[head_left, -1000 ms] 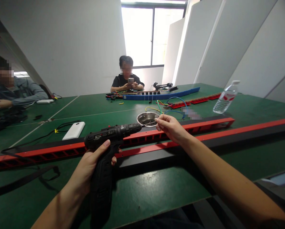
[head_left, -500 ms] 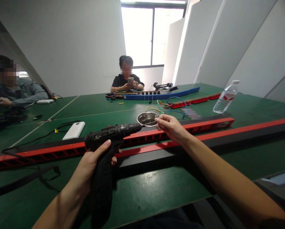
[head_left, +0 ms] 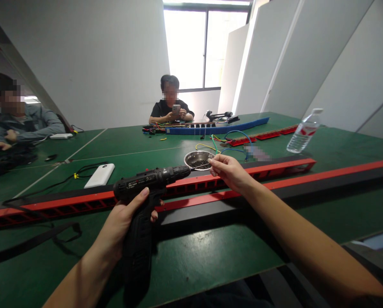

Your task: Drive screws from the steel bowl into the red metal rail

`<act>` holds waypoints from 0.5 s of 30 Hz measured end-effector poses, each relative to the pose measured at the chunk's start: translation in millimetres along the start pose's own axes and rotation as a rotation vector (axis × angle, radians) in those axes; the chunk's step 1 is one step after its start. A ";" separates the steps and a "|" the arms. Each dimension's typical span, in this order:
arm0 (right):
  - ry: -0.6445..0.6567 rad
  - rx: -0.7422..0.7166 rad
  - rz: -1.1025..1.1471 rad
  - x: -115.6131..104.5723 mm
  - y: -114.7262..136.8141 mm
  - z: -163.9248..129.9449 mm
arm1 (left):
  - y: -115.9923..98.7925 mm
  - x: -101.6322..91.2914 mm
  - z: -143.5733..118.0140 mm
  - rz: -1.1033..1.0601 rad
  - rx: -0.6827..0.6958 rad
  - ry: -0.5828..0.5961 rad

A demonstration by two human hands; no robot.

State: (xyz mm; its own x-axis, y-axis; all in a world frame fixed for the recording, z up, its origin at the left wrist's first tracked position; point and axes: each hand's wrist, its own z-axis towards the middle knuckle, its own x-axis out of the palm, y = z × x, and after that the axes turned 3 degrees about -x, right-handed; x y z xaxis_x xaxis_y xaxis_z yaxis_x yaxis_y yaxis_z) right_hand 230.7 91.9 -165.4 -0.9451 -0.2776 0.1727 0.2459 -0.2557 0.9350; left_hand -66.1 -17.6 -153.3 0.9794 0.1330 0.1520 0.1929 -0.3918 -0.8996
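Green tabletop (head_left: 194, 261) stretches before you. Your left hand (head_left: 123, 222) stays clenched on the cordless drill (head_left: 143, 201); your right hand (head_left: 228, 171) still pinches its bit tip beside the far steel screw bowl (head_left: 198, 159), above the red-black rail (head_left: 268, 171). Nothing has moved.

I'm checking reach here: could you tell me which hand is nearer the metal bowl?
Right. The right hand pinches at the metal bowl's near rim; the left hand grips the drill, farther back.
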 end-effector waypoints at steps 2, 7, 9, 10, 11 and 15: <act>0.002 0.003 -0.001 0.6 0.8 -0.4 | 1.0 -0.6 0.6 -0.013 -0.002 0.002; 0.014 -0.011 0.026 1.5 2.0 -0.7 | 1.9 -1.9 -1.3 -0.014 0.012 0.021; 0.012 -0.019 0.019 1.5 1.9 -0.4 | 1.0 -1.4 -2.4 -0.006 0.031 0.027; 0.009 -0.022 0.011 1.5 1.8 -0.2 | 0.3 -0.9 -2.9 -0.001 0.039 0.032; 0.005 -0.024 0.003 1.4 1.6 0.0 | -0.4 -0.4 -3.4 0.005 0.044 0.037; -0.004 -0.028 -0.021 1.2 1.0 0.6 | -3.2 0.9 -4.9 0.012 0.042 0.056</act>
State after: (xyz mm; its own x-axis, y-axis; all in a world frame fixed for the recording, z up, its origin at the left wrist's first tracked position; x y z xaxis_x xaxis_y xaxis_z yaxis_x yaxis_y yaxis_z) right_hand 229.7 91.9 -164.1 -0.9510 -0.2680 0.1544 0.2319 -0.2876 0.9292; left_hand -65.6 -20.8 -148.3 0.9836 0.0769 0.1630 0.1798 -0.3542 -0.9177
